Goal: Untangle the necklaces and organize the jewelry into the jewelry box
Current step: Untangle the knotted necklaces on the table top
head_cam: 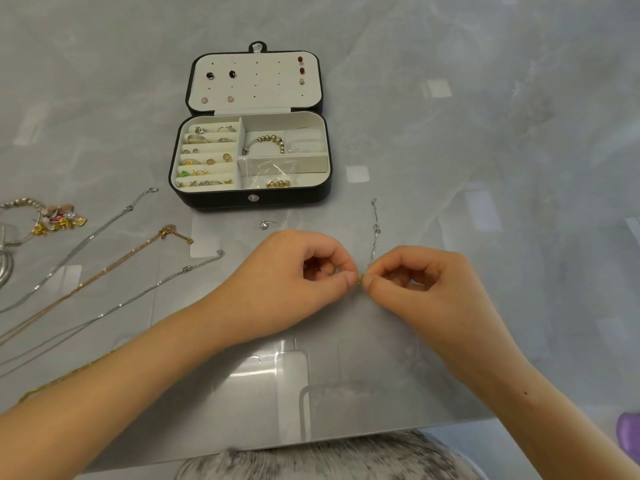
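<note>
A black jewelry box (194, 199) lies open at the table's middle, with rings, earrings and a beaded bracelet (268, 139) in its white compartments and studs pinned in the lid. In front of it, my left hand (294, 278) and my right hand (426, 282) meet fingertip to fingertip and pinch a thin silver chain (374, 233). That chain runs from the pinch away toward the back right. Three long necklaces lie straight at the left: a silver one (90, 239), a gold one (114, 266) and another silver one (145, 292).
A small silver pendant (266, 224) lies just in front of the box. A tangled heap of gold and coloured jewelry (55, 216) sits at the far left. A yellow chain (69, 374) runs under my left forearm. The table's front edge is close to my body.
</note>
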A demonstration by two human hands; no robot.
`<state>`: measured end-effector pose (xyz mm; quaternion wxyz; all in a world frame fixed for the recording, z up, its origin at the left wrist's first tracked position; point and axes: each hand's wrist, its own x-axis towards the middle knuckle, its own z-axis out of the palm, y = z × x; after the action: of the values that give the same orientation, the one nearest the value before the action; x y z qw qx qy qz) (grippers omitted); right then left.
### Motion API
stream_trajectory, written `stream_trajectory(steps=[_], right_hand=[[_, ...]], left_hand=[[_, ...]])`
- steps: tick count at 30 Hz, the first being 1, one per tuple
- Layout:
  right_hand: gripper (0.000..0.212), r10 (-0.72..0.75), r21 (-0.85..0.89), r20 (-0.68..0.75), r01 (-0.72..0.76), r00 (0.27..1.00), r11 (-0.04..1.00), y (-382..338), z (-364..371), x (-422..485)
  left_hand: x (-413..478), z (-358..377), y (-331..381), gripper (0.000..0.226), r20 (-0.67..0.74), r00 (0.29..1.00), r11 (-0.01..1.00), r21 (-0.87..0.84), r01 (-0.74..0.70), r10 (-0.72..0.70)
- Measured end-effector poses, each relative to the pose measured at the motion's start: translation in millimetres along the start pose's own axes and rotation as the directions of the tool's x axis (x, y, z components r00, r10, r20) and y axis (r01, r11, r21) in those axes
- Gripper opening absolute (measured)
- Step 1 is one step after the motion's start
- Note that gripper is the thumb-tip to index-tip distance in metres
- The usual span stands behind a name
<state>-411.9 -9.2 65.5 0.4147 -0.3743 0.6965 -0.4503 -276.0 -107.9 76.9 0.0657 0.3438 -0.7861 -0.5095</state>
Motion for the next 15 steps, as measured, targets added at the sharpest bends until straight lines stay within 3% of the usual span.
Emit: stream_trajectory(steps=[6,11,15], right_hand=[[0.005,-0.006,-0.047,-0.022,0.005,1.0,0.999,0.3,-1.4,-0.5],[0.01,-0.127,-0.322,-0.042,0.107,0.991,0.941,2.7,3.1,-4.5],[0.019,-0.222,-0.413,-0.06,0.179,0.973,0.893,-0.8,8.0,-3.5]], left_hand=[[0.1,-5.4,-3.2,0.011,0.044,0.997,0.994,-0.083,0.064,-0.061],[0.5,-5.3,-3.1,0.01,0.047,0.996,0.994,-0.084,0.077,-0.073],[0.2,-4.3,-2.5,0.009,0.023,0.998,0.997,-0.047,0.067,-0.066]])
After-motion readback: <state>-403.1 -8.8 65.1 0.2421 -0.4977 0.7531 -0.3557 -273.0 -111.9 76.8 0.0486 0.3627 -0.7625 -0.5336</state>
